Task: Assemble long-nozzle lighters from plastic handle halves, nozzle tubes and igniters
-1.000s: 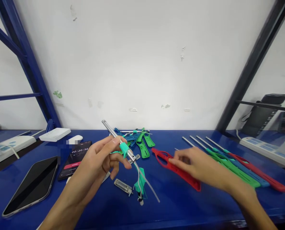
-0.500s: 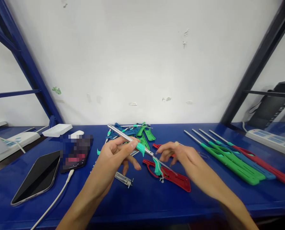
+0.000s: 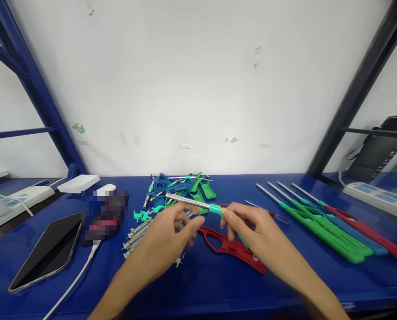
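Observation:
My right hand (image 3: pixel 248 222) pinches the teal collar end of a long lighter's metal tube (image 3: pixel 188 201); the tube points up and to the left above the table. Close by, my left hand (image 3: pixel 168 231) has its thumb and fingers bent but apart, with nothing visible between them. A red lighter handle half (image 3: pixel 233 249) lies below my right hand. Beneath and beside my left hand are several thin metallic parts with white ends (image 3: pixel 133 240), partly hidden by it. Small teal plastic pieces (image 3: pixel 141 216) rest just behind them.
At the back is a pile of blue handle halves (image 3: pixel 174 186) and green handle halves (image 3: pixel 206 189). A screwdriver (image 3: pixel 278 217) lies right of my hands. Farther right are assembled lighters (image 3: pixel 328 231). A phone (image 3: pixel 46 251), a white cable (image 3: pixel 74 280) and a power strip (image 3: pixel 381 198) flank the work.
The tube has passed from my left hand to my right, moving lower and rightward. My left fingers have let go of it. My right hand has closed on its teal collar.

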A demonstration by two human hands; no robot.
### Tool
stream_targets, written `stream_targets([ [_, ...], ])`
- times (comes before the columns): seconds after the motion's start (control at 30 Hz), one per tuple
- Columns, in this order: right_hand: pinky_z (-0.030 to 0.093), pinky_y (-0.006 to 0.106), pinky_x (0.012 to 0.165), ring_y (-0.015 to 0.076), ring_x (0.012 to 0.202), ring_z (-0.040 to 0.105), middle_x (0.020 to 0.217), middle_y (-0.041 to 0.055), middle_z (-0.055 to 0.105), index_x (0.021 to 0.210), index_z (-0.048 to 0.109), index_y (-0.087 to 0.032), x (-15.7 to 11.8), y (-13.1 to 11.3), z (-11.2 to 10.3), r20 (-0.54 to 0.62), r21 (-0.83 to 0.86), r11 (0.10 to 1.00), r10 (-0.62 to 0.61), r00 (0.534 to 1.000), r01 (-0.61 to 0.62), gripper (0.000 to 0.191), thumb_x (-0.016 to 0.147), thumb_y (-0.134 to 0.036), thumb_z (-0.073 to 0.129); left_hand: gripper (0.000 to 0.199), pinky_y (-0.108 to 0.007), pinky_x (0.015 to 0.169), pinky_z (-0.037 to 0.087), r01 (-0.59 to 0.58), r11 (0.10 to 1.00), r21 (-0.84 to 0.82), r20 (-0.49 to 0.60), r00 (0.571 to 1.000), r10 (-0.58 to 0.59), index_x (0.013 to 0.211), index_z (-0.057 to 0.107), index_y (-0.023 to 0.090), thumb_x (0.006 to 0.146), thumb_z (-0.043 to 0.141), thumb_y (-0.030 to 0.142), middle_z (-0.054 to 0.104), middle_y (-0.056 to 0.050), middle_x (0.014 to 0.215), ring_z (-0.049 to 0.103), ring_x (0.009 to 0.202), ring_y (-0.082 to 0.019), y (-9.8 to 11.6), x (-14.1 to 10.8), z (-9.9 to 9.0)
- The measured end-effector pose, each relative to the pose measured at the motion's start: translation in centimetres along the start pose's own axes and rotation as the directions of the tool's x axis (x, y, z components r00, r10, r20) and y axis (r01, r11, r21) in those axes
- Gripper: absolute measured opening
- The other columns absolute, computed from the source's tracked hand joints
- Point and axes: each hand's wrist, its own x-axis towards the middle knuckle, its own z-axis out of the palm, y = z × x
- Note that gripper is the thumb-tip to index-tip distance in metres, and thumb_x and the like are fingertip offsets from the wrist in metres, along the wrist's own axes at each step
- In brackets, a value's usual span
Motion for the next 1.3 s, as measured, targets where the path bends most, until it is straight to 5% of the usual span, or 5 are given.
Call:
stream_targets([
  [0.17, 0.039, 0.03, 0.061, 0.0156, 0.063, 0.054, 0.068, -0.001, 0.063, 0.076, 0.065, -0.023, 0.1, 1.0, -1.6, -0.053, -0.049, 0.996, 0.068, 0.996, -0.071, 0.057, 0.102, -0.069, 0.045, 0.018, -0.033, 0.08, 0.047, 0.024, 0.868, 0.496, 0.122, 0.988, -0.097, 0.103, 0.073, 0.028, 0.086, 0.073, 0.034, 0.073, -0.002, 0.096, 0.067, 0.096, -0.026, -1.4, -1.6, -2.8],
  [0.47, 0.041, 0.031, 0.063, 0.0188, 0.069, 0.059, 0.071, 0.0018, 0.066, 0.075, 0.064, -0.023, 0.0, 1.5, -2.2, -0.028, -0.082, 0.995, 0.062, 0.998, -0.064, 0.059, 0.103, -0.069, 0.04, 0.02, -0.041, 0.089, 0.044, 0.003, 0.716, 0.698, -0.016, 1.0, 0.011, 0.111, 0.067, 0.024, 0.095, 0.056, 0.019, 0.067, -0.009, 0.116, 0.061, 0.109, -0.031, -3.1, -0.4, -3.1],
  [0.73, 0.038, 0.031, 0.058, 0.0157, 0.061, 0.052, 0.068, -0.001, 0.062, 0.071, 0.063, -0.024, -0.2, 1.3, -2.3, -0.065, -0.165, 0.982, 0.085, 0.994, -0.095, 0.06, 0.102, -0.071, 0.042, 0.018, -0.039, 0.081, 0.042, -0.024, 0.795, 0.606, -0.049, 0.996, 0.068, 0.097, 0.068, 0.023, 0.103, 0.052, 0.029, 0.07, -0.005, 0.099, 0.063, 0.096, -0.027, -0.4, -0.6, -2.0],
  [1.03, 0.039, 0.031, 0.055, 0.0185, 0.069, 0.058, 0.07, 0.0013, 0.065, 0.07, 0.064, -0.025, 0.0, 2.0, -2.2, -0.097, -0.192, 0.977, 0.074, 0.993, -0.091, 0.06, 0.1, -0.073, 0.044, 0.006, -0.041, 0.094, 0.043, -0.055, 0.776, 0.628, 0.139, 0.989, -0.042, 0.092, 0.067, 0.021, 0.095, 0.068, 0.016, 0.067, -0.005, 0.108, 0.06, 0.105, -0.026, -1.8, -1.2, -1.1],
  [1.3, 0.037, 0.031, 0.049, 0.0175, 0.059, 0.056, 0.065, 0.0019, 0.064, 0.067, 0.064, -0.025, -0.1, 2.1, -2.4, -0.139, -0.209, 0.975, 0.043, 0.989, -0.072, 0.061, 0.1, -0.073, 0.044, 0.012, -0.039, 0.089, 0.044, -0.034, 0.752, 0.658, 0.072, 0.997, -0.018, 0.095, 0.07, 0.022, 0.101, 0.059, 0.023, 0.068, -0.006, 0.109, 0.061, 0.105, -0.026, -1.7, -1.7, -2.9],
])
